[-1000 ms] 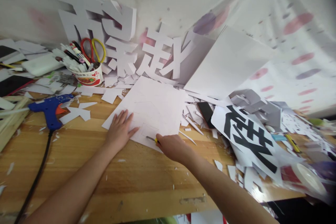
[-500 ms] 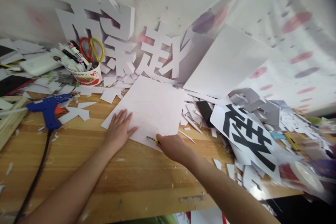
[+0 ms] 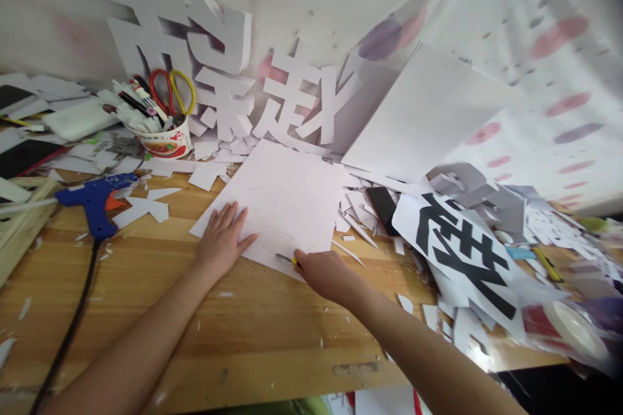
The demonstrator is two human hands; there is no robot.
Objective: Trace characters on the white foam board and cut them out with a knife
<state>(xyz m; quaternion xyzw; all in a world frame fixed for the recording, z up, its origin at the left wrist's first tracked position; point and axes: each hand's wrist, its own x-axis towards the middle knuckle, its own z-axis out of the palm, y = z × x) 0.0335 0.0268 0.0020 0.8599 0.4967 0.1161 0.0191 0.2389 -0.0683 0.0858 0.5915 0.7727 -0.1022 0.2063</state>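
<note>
A white board point(image 3: 292, 188) with faint lines drawn or cut into it lies on the wooden table point(image 3: 243, 343). My left hand point(image 3: 222, 240) rests flat on its left part, fingers spread. At the board's lower right edge, my right hand point(image 3: 318, 271) is closed round a yellow cutter knife point(image 3: 287, 259). The knife's thin blade points left over the board, near a small outlined shape. Most of the handle is hidden in the fist.
A blue glue gun point(image 3: 100, 204) with a black cord lies left, near a cup point(image 3: 168, 141) of pens and scissors. White cut-out characters point(image 3: 292, 94) stand behind. On the right are a black phone point(image 3: 382, 207), a printed sheet point(image 3: 462, 253), scraps and tape point(image 3: 567, 331).
The knife in my right hand has shifted slightly right and down along the small outline. My left hand stays flat on the board. The whole view has moved a little.
</note>
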